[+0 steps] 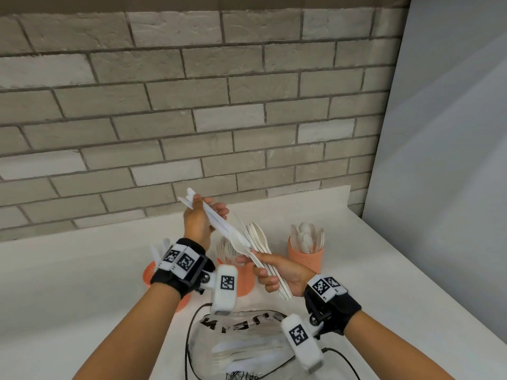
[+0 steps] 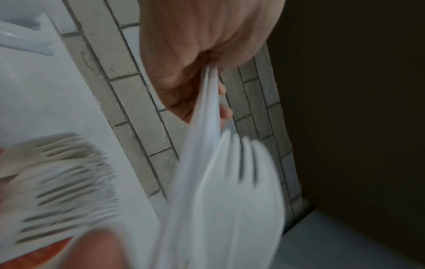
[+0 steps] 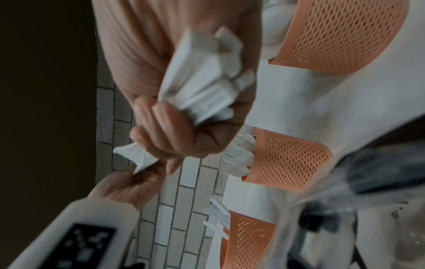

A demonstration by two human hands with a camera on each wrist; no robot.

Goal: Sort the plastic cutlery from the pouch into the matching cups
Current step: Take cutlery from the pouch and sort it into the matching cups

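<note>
My left hand (image 1: 209,213) grips the handles of a few white plastic forks (image 1: 219,226) above the cups; their tines (image 2: 239,163) point down-right toward my right hand (image 1: 264,267). That hand grips a bundle of white cutlery (image 1: 258,237) with spoon bowls uppermost and handle ends (image 3: 207,80) sticking out below the fist. Three orange mesh cups stand on the counter: a knife cup (image 1: 150,274) on the left, a fork cup (image 1: 244,281) in the middle and a spoon cup (image 1: 305,260) on the right. The clear pouch (image 1: 241,344) lies nearest me with more cutlery inside.
A white counter (image 1: 82,270) runs to a grey brick wall (image 1: 192,105) behind the cups. A pale panel (image 1: 452,160) closes off the right side. A black cable (image 1: 189,333) loops round the pouch.
</note>
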